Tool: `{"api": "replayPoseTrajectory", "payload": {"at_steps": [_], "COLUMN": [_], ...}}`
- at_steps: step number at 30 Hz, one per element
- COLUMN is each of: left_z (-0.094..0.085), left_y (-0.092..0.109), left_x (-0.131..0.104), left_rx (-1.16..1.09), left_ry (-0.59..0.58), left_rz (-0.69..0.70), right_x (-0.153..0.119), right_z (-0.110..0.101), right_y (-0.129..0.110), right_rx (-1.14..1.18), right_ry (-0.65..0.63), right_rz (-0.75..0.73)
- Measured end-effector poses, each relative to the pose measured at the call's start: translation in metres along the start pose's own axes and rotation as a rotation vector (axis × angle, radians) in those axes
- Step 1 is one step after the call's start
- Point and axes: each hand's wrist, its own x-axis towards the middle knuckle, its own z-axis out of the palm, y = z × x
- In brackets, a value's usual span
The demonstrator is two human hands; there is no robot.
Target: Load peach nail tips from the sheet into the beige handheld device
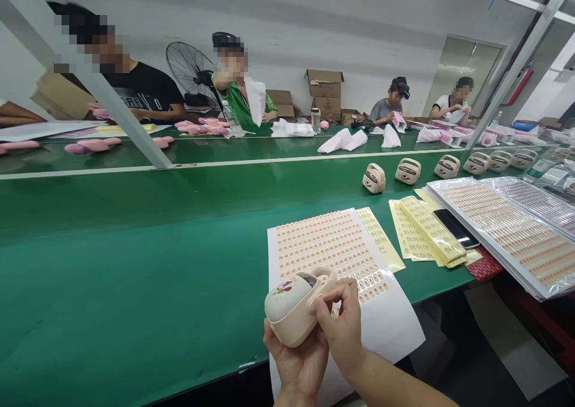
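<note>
Hands (303,359) on beige device (290,314), table edge (215,372) alongside

left fingers (271,338) part-hidden, right forearm (395,382) cropped

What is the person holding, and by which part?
A cream handled device: the left hand cradles its body from below, while the right hand touches its side.

Left hand (299,356): was bare, visible to the wrist at the near edge. Right hand (345,326): was bare, its fingers slim and round-tipped. Right forearm (398,388): was bare, smooth in outline, cut off at the near edge.
</note>
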Motion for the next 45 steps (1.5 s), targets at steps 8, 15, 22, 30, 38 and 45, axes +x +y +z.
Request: {"api": "replayPoseTrajectory", "payload": {"at_steps": [8, 15, 22, 30, 38, 45], "left_z": [0.009, 0.003, 0.013, 0.003, -0.008, -0.022], "left_y": [-0.004, 0.027, 0.062, 0.051, 0.024, 0.021], "left_x": [-0.002, -0.009, -0.011, -0.007, -0.009, 0.013], "left_rx": [-0.031, -0.030, 0.115, 0.337, 1.084, 1.426], "left_ry": [-0.029, 0.125, 0.463, 0.478, 0.325, -0.251], "left_rz": [0.003, 0.113, 0.420, 0.343, 0.291, 0.364], "right_x": [0.015, -0.007, -0.016, -0.018, 0.056, 0.062], "right_z": [-0.010, -0.032, -0.040, -0.038, -0.066, -0.066], "right_y": [0.022, 0.043, 0.056, 0.066, -0.027, -0.044], "right_rx": [0.227, -0.426, -0.806, -0.585, 0.073, -0.078], "right_ry": [-0.044, -0.681, -0.677, -0.622, -0.447, -0.584], "right_rz": [0.303, -0.286, -0.687, -0.647, 0.125, 0.016]}}
